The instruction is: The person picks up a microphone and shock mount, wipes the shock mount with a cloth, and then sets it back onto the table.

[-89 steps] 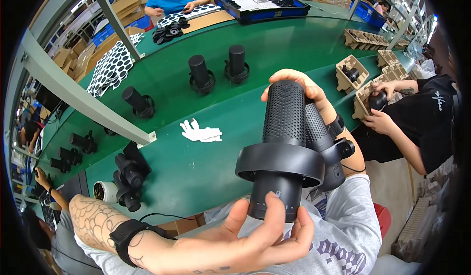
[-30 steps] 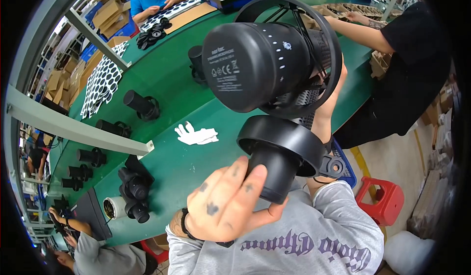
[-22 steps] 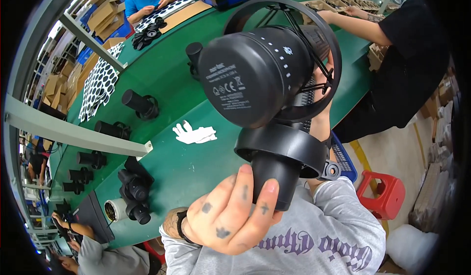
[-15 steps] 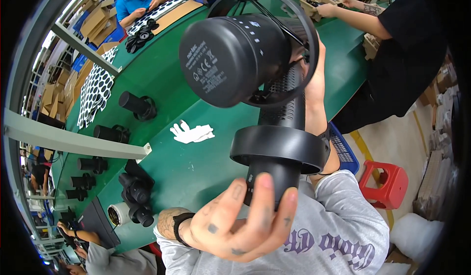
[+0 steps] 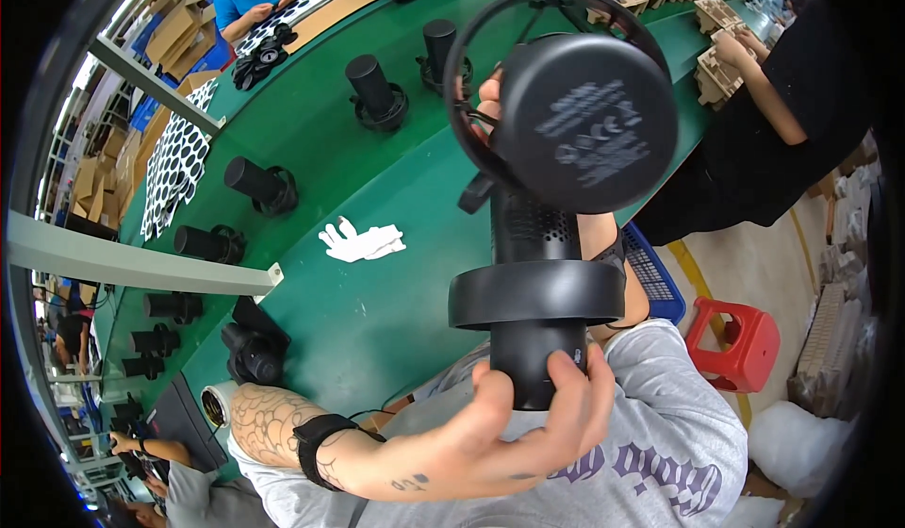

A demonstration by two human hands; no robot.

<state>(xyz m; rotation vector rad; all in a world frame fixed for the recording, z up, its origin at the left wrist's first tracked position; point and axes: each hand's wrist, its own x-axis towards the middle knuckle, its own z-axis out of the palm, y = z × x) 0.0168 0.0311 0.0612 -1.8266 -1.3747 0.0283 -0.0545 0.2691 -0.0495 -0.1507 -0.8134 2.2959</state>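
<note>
Gripping the lower end of a black cylindrical device point(image 5: 542, 311), the left hand point(image 5: 528, 424) has its fingers wrapped up around the smooth base, thumb on one side and fingertips on the other, clamped firmly on it. A flat black ring point(image 5: 535, 295) circles this cylinder just above the left hand, and above the ring the body turns perforated. Over the perforated part sits a second black device point(image 5: 584, 123), its round end cap facing the camera, with a thin black hoop point(image 5: 462, 85) arching around it. The right hand point(image 5: 490, 90) is mostly hidden behind that cap; only fingers show beside the hoop, closed on the second device as far as one can tell. Both devices are held up well above the green desk point(image 5: 377, 302). Left of the ringed cylinder, a white glove point(image 5: 363, 242) lies on the desk. Farther left and beyond it, several more black cylinders point(image 5: 259, 184) lie or stand apart along the desk. Right of the held devices, a person in a black shirt point(image 5: 764, 141) works at cardboard trays point(image 5: 721, 71).
</note>
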